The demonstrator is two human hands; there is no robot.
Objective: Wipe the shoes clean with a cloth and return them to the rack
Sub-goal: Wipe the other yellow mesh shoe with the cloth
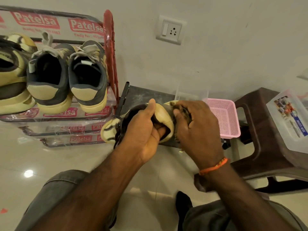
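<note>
A dark grey and cream shoe [162, 116] is held in mid-air in the centre of the view. My left hand [143, 130] grips it at the collar, thumb on the cream heel and fingers inside the opening. My right hand [196, 130] holds a dark crumpled cloth [182, 110] against the shoe's side. The shoe rack [110, 47], red-framed and wrapped in printed plastic, stands at the left. A pair of grey and cream sneakers [66, 77] sits on its top shelf, with another shoe [11, 77] at the far left.
A pink mesh basket [225, 117] sits just right of my hands. A brown plastic stool [260, 130] carries a clear plastic box [290, 119]. A wall socket [170, 30] is above. My knees are at the bottom, over a glossy tiled floor [50, 157].
</note>
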